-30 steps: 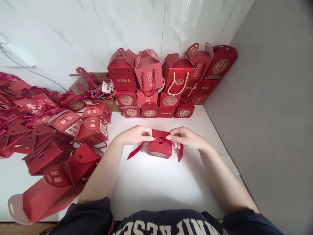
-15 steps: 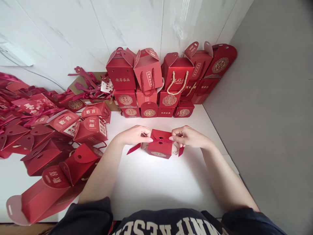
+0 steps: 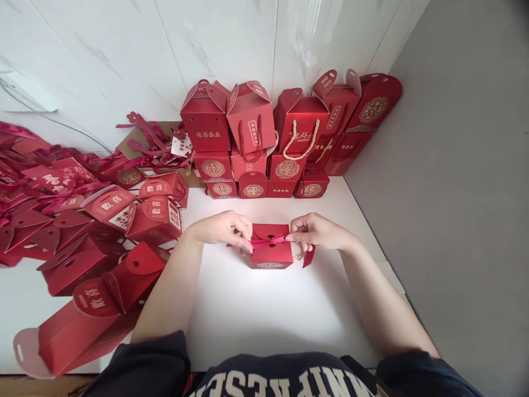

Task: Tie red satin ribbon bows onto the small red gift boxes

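- Small gift box (image 3: 270, 252) sits on table (image 3: 264, 309), centre, in front of the person.
- Left hand (image 3: 221, 229) at box's left side, right hand (image 3: 316, 231) at its right; ribbon (image 3: 268, 241) runs across the box top between them.
- Stacked gift boxes (image 3: 264, 138) behind, against wall (image 3: 185, 44).
- Loose pile of boxes (image 3: 95, 242) to the left.

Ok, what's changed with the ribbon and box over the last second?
Both hands, left hand and right hand, have pulled the ribbon taut across the small red box; its loose left tail has drawn in under the left hand. Both pinches hold. The stacked boxes at the wall are unmoved.
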A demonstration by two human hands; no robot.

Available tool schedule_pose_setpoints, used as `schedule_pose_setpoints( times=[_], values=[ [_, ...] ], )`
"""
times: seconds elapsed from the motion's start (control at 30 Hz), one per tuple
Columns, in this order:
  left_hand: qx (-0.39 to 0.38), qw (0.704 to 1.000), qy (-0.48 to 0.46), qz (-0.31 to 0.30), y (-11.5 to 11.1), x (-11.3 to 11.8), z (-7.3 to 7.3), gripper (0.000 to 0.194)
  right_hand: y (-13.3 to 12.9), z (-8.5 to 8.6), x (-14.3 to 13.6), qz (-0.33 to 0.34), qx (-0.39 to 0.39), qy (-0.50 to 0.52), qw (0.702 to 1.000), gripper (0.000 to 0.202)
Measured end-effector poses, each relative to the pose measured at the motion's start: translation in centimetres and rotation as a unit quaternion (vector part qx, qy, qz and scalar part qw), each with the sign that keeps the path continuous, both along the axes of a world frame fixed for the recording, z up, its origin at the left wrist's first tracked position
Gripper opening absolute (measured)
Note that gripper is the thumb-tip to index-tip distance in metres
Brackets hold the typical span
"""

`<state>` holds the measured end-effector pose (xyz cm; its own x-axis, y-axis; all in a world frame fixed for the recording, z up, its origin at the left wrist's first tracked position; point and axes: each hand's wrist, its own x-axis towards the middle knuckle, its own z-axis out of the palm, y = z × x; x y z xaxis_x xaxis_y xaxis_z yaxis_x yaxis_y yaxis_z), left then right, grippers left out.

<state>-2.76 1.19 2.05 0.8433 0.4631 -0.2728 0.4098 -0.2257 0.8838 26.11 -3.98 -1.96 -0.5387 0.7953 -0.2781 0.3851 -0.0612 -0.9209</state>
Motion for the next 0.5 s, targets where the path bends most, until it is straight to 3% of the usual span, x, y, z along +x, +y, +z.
schedule_pose_setpoints(
  times=[0.07,0.17,0.33,0.5],
  values=[
    [0.03,0.996,-0.085,0.016,-0.1,0.9,-0.6,0.016,0.0,0.1,-0.1,0.001,-0.003,0.0,1.0,0.039],
    [0.008,0.987,-0.16,0.016,-0.1,2.4,-2.1,0.018,0.0,0.1,0.0,0.001,-0.009,0.0,1.0,0.04],
    [0.013,0.99,-0.127,0.065,-0.1,3.6,-4.0,0.02,0.2,0.1,0.2,0.004,-0.016,0.004,1.0,0.04],
    [0.06,0.987,-0.11,0.105,-0.2,4.0,-4.3,0.019,0.3,0.1,0.3,0.01,-0.022,0.011,1.0,0.04]
  ],
)
